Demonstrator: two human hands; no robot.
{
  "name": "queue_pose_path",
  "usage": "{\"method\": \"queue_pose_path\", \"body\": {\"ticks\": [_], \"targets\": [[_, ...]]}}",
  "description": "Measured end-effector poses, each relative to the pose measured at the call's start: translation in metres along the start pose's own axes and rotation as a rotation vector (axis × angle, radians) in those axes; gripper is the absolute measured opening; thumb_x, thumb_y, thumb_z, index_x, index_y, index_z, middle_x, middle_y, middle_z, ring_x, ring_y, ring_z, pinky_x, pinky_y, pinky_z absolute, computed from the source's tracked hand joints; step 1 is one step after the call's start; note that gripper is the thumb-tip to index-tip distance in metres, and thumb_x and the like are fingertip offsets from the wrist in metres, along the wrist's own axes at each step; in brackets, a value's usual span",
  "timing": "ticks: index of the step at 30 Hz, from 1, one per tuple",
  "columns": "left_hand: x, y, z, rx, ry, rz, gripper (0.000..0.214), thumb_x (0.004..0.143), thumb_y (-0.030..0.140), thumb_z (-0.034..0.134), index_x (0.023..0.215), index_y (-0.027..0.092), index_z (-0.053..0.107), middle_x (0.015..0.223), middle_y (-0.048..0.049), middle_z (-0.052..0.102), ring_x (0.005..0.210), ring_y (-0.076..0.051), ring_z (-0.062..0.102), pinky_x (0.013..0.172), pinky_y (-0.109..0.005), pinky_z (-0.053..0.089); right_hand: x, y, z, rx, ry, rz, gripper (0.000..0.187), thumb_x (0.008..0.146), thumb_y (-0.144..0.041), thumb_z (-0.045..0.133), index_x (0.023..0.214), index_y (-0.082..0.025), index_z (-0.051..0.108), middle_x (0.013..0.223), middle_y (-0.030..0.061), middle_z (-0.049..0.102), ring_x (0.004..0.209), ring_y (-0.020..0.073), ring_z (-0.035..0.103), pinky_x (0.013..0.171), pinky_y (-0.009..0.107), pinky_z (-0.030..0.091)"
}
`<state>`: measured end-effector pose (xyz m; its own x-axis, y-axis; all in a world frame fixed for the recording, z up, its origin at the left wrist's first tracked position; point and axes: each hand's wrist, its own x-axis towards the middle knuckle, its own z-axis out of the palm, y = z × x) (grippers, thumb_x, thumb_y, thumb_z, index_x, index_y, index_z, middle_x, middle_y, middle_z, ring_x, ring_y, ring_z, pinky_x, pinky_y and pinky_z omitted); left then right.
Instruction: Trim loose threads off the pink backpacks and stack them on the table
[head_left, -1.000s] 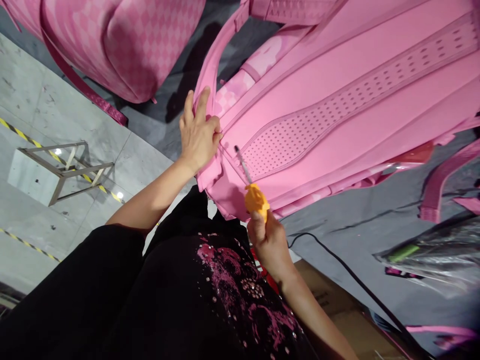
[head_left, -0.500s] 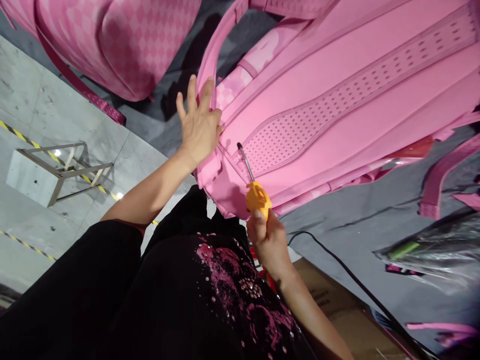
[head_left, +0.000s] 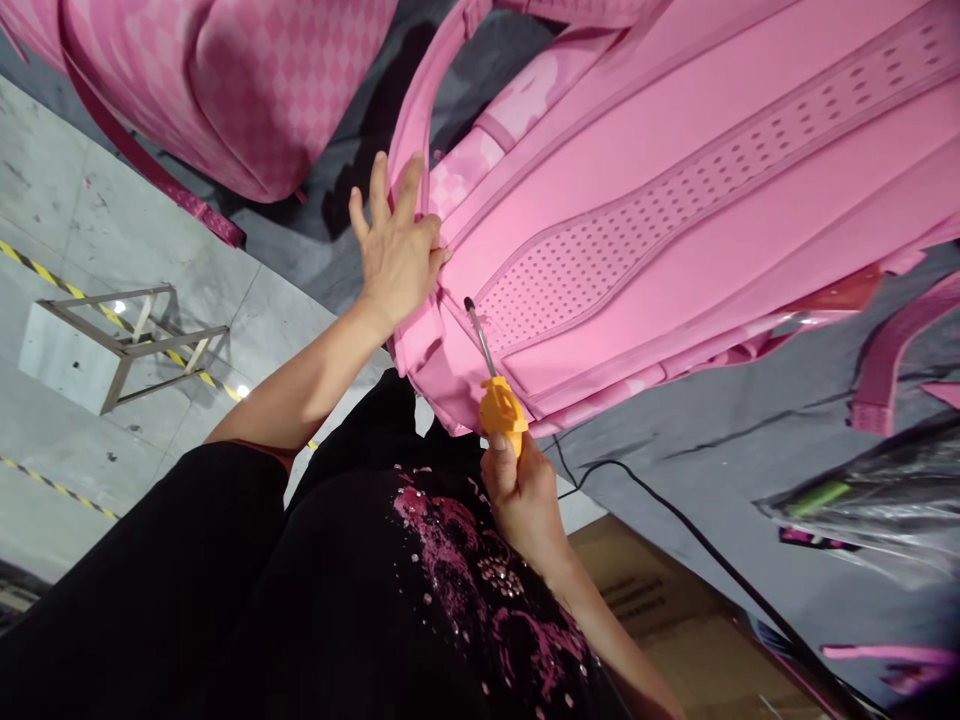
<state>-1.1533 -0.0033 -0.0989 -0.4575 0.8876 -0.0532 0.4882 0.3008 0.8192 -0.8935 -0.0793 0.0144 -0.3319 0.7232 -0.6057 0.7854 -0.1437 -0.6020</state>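
A pink backpack [head_left: 570,180] lies with its padded, dotted back panel facing up. My left hand [head_left: 397,255] rests on its near left end beside a strap, fingers spread and touching the fabric. In my right hand [head_left: 521,490], closed around the grip, is a yellow-handled tool [head_left: 501,410] with a thin metal shaft and dark tip; its exact kind is unclear. The tip is over the backpack's near end, close to a seam below the dotted panel. I cannot tell whether it touches the fabric.
Another pink checkered backpack [head_left: 262,100] lies at the upper left on the grey table [head_left: 697,480]. A black cord [head_left: 675,510] crosses the right side near a clear plastic bag [head_left: 870,500]. Below are a cardboard box [head_left: 675,620] and, on the floor, a metal-framed stool [head_left: 120,345].
My right hand has shifted slightly left and down with the yellow-handled tool, and its tip has moved the same way. My left hand stays in place on the backpack.
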Motion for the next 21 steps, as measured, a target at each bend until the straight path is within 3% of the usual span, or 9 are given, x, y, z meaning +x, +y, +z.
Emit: {"method": "queue_pose_path", "body": {"ticks": [4, 9, 14, 21], "targets": [[0.0, 0.004, 0.0, 0.069, -0.017, -0.031, 0.01, 0.073, 0.026, 0.08, 0.076, 0.03, 0.071, 0.162, 0.0111, 0.035, 0.158, -0.034, -0.006, 0.124, -0.06, -0.019, 0.0, 0.001, 0.0, 0.003, 0.001, -0.001, 0.045, 0.102, -0.059, 0.034, 0.088, -0.021, 0.053, 0.062, 0.0015, 0.056, 0.052, 0.0165, 0.053, 0.05, 0.031, 0.035], [0.0, 0.011, 0.0, 0.237, -0.038, -0.09, 0.017, 0.07, 0.013, 0.076, 0.072, 0.028, 0.069, 0.166, 0.01, 0.03, 0.158, -0.032, -0.002, 0.126, -0.057, -0.012, -0.001, 0.004, 0.0, 0.003, -0.008, 0.019, 0.047, 0.102, -0.061, 0.034, 0.093, -0.019, 0.054, 0.063, 0.0014, 0.057, 0.052, 0.0172, 0.053, 0.051, 0.031, 0.035], [-0.001, 0.011, 0.0, 0.176, -0.026, -0.077, 0.016, 0.072, 0.017, 0.077, 0.073, 0.03, 0.07, 0.165, 0.0125, 0.03, 0.158, -0.031, -0.004, 0.126, -0.056, -0.016, -0.004, 0.009, 0.0, 0.028, -0.031, 0.036, 0.047, 0.102, -0.061, 0.033, 0.097, -0.019, 0.053, 0.063, 0.0008, 0.056, 0.052, 0.0171, 0.052, 0.05, 0.031, 0.035], [0.002, 0.009, -0.001, 0.116, -0.029, -0.094, 0.016, 0.068, 0.019, 0.081, 0.067, 0.031, 0.07, 0.163, 0.0102, 0.033, 0.158, -0.036, -0.005, 0.126, -0.056, -0.019, -0.002, 0.007, -0.002, 0.025, -0.038, 0.029, 0.046, 0.101, -0.062, 0.035, 0.086, -0.022, 0.051, 0.064, 0.0014, 0.055, 0.055, 0.0177, 0.052, 0.053, 0.032, 0.036]]}}
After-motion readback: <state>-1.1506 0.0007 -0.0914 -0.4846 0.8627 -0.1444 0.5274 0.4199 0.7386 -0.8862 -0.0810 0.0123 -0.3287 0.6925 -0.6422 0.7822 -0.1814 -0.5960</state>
